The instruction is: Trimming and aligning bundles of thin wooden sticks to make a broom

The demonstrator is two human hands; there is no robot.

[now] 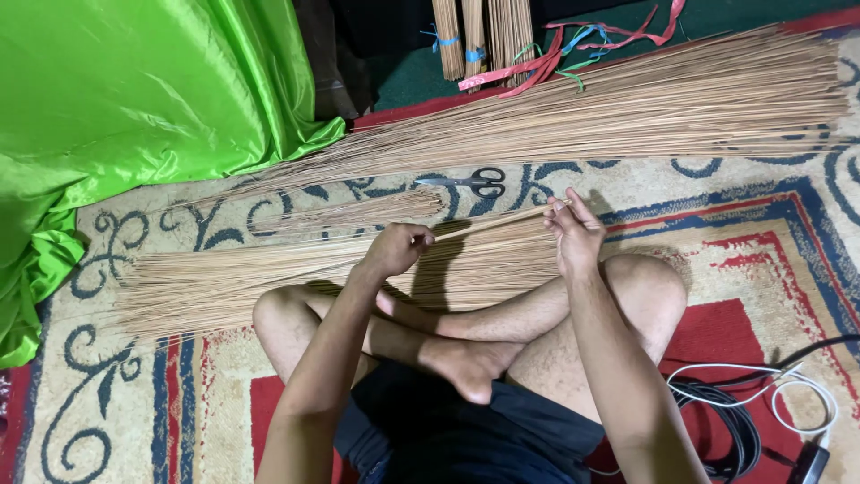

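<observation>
The left hand [394, 249] closes its fingers around a thin palm-leaf stick [502, 220], and the right hand [573, 235] pinches the stick's other end between fingertips. The stick lies just above the small pile of sticks [224, 282] before the crossed legs. Black-handled scissors [468, 182] lie on the patterned carpet [752, 224], near the large stick heap [627, 108].
</observation>
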